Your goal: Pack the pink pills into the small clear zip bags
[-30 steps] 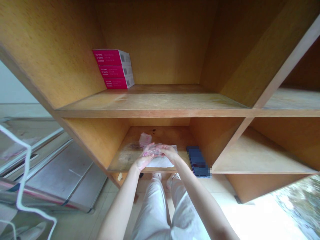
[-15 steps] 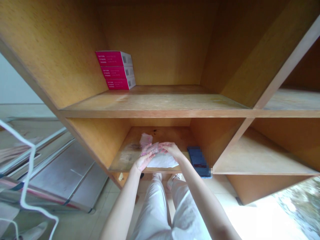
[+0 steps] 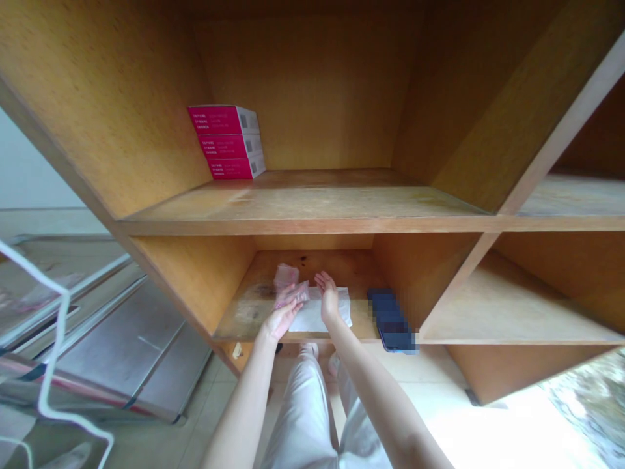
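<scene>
My left hand (image 3: 282,320) is closed on a clear pinkish plastic bag (image 3: 299,292) above the lower shelf. Just behind it, a second pinkish plastic bag (image 3: 286,274) lies on the wood, partly overlapped by the held one. To the right, my right hand (image 3: 328,293) is open with its fingers stretched out and holds nothing. It hovers over or rests on a white sheet (image 3: 344,306), probably paper; whether it touches the sheet I cannot tell. The sheet lies flat near the shelf's front edge, and my hands hide part of it.
Three stacked pink-and-white boxes (image 3: 227,143) stand at the left of the upper shelf (image 3: 312,202). A dark blue, partly blurred flat object (image 3: 390,319) lies at the lower shelf's right. Metal-framed panels (image 3: 146,339) and a white bent tube (image 3: 51,345) are at the left.
My right hand has let go of the plastic bag, and its fingers have straightened over the white sheet. My left hand still holds the bag. The view has shifted slightly.
</scene>
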A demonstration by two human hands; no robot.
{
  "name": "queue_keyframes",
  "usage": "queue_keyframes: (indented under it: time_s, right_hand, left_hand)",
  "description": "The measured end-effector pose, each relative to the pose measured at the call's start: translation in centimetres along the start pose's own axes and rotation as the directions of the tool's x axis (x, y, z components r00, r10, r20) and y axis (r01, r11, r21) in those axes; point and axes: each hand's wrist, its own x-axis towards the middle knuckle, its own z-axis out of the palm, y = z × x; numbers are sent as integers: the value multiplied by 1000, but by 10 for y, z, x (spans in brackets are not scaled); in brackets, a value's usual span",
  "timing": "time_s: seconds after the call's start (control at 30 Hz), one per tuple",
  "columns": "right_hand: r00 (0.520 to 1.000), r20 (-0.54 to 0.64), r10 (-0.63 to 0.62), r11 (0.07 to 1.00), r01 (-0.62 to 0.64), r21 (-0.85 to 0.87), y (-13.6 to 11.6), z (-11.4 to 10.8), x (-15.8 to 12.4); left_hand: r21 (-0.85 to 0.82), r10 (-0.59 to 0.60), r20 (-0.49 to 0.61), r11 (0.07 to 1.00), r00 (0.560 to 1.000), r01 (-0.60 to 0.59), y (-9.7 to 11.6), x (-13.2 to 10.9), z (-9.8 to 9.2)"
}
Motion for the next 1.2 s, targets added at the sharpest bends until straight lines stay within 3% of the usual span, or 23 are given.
queue_keyframes:
  time_s: [0.43, 0.77, 0.93, 1.2]
  right_hand:
    - [996, 88, 12, 999, -9, -38, 12, -11, 0]
    - [987, 134, 92, 996, -89, -33, 18, -9, 1]
    - [988, 117, 101, 990, -89, -106, 23, -9, 5]
    - [990, 100, 96, 986, -82, -142, 26, -11, 7]
  left_hand:
    - [145, -59, 21, 988, 998, 55, 8, 1, 5]
    - [475, -50, -48, 877, 998, 67, 7, 9, 15]
    - [473, -40, -25, 880, 999, 47, 8, 12, 23]
    - [468, 0, -32, 884, 1000, 15, 1, 18, 16]
